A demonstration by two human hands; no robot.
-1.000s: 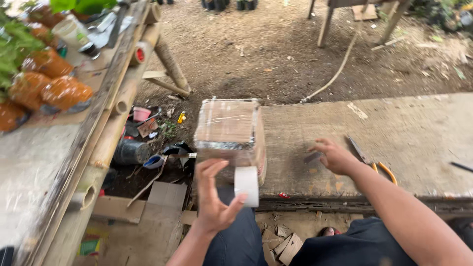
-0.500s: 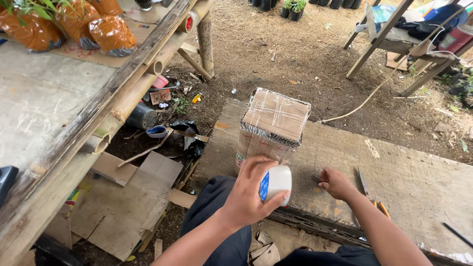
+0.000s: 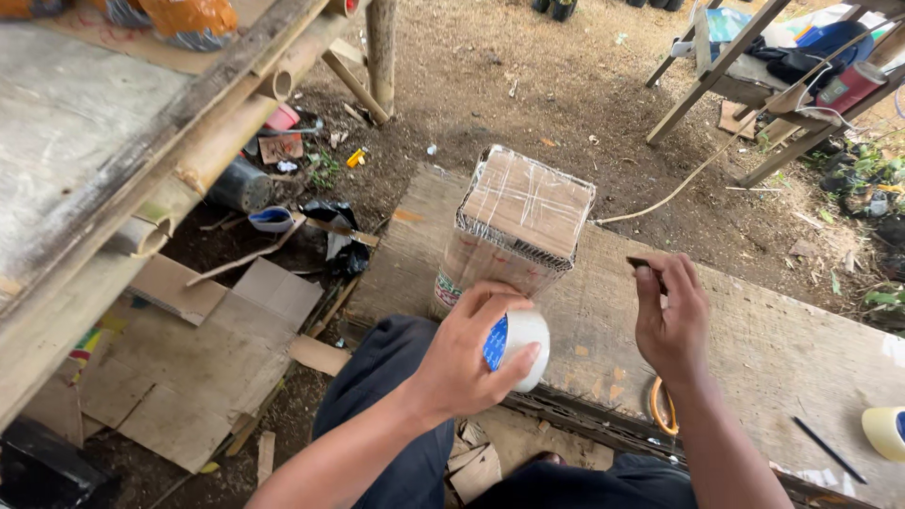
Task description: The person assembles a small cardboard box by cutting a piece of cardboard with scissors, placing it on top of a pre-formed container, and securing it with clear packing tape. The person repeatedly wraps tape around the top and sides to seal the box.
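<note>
A cardboard box [image 3: 523, 219] wrapped in clear tape stands upright on a wooden plank [image 3: 754, 330]. Just in front of the box, my left hand [image 3: 467, 363] grips a white tape roll [image 3: 520, 347] with a blue core label. To the right of the box, my right hand [image 3: 671, 319] is raised above the plank. It pinches a small dark tool [image 3: 642, 263] between thumb and fingers; what kind of tool it is I cannot tell.
Orange-handled scissors [image 3: 660, 405], a black pen [image 3: 828, 451] and a second tape roll [image 3: 886, 432] lie on the plank at right. A bamboo-edged bench [image 3: 113, 170] runs along the left, with cardboard scraps [image 3: 198, 349] and litter beneath. Wooden furniture legs [image 3: 716, 85] stand far right.
My left hand closed on the tape roll and brought it before the box. My right hand lifted off the plank, now pinching the small dark tool. The view shifted left.
</note>
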